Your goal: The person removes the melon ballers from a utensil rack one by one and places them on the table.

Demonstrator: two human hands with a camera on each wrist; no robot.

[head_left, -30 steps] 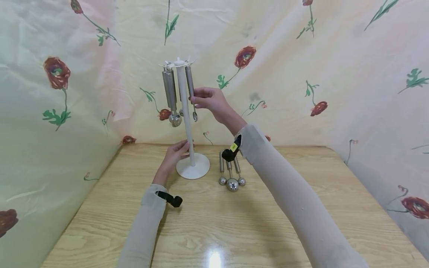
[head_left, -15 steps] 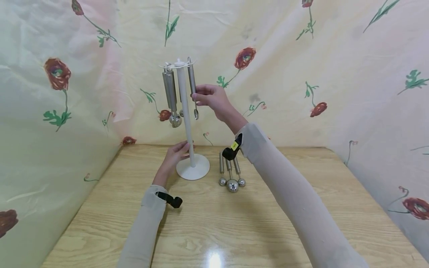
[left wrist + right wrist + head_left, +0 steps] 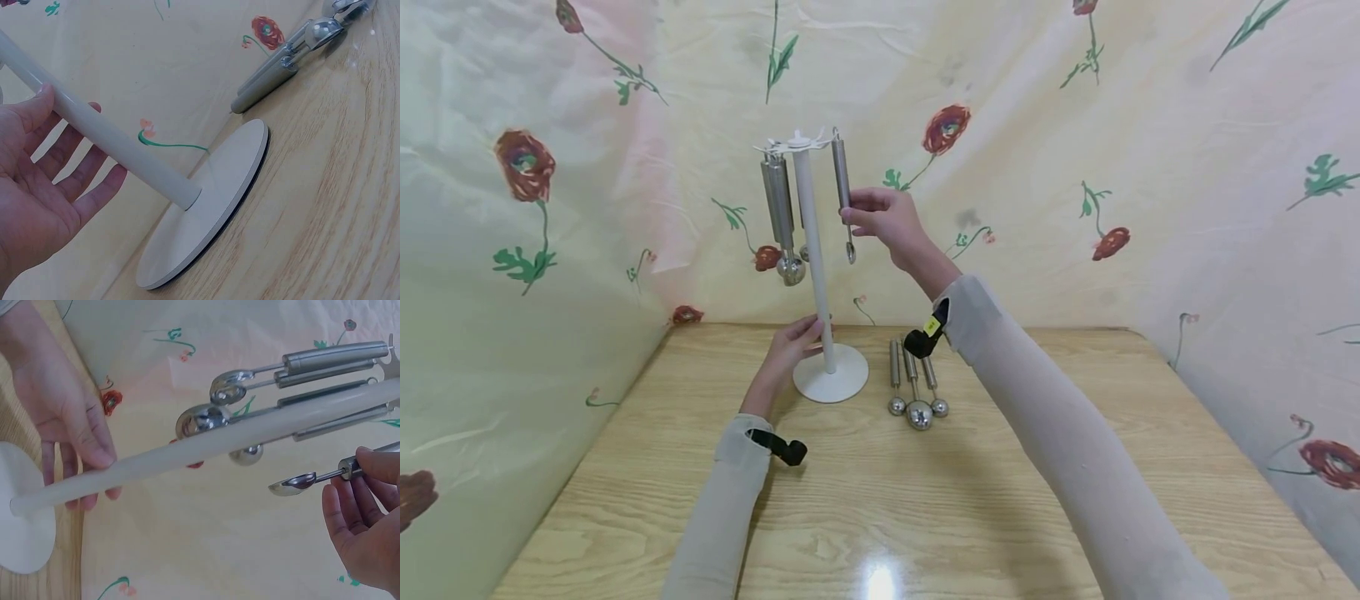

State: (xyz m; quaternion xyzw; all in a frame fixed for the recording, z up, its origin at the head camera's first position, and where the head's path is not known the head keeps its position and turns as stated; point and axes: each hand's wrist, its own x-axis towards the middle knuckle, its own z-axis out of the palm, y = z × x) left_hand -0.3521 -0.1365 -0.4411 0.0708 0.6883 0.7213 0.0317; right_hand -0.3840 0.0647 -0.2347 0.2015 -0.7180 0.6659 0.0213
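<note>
A white stand (image 3: pixel 815 250) with a round base (image 3: pixel 842 385) and a hooked top stands on the table. My left hand (image 3: pixel 792 346) holds its pole low down, thumb on one side and fingers behind, as the left wrist view shows. My right hand (image 3: pixel 883 221) pinches a small steel scoop (image 3: pixel 841 171) by the lower end of its handle, upright to the right of the stand's top. In the right wrist view the bowl (image 3: pixel 292 484) of this scoop is small and oval. Several steel scoops (image 3: pixel 778 200) hang from the stand's left and far side, partly behind the pole.
Three steel scoops (image 3: pixel 919 413) with round bowls lie side by side on the wooden table (image 3: pixel 850 500), right of the base and partly under the right wrist camera. A flower-patterned cloth (image 3: pixel 1037 167) hangs behind and at both sides.
My right hand has drawn the small scoop up and then to the right, off the stand's hook. My left hand stays on the pole.
</note>
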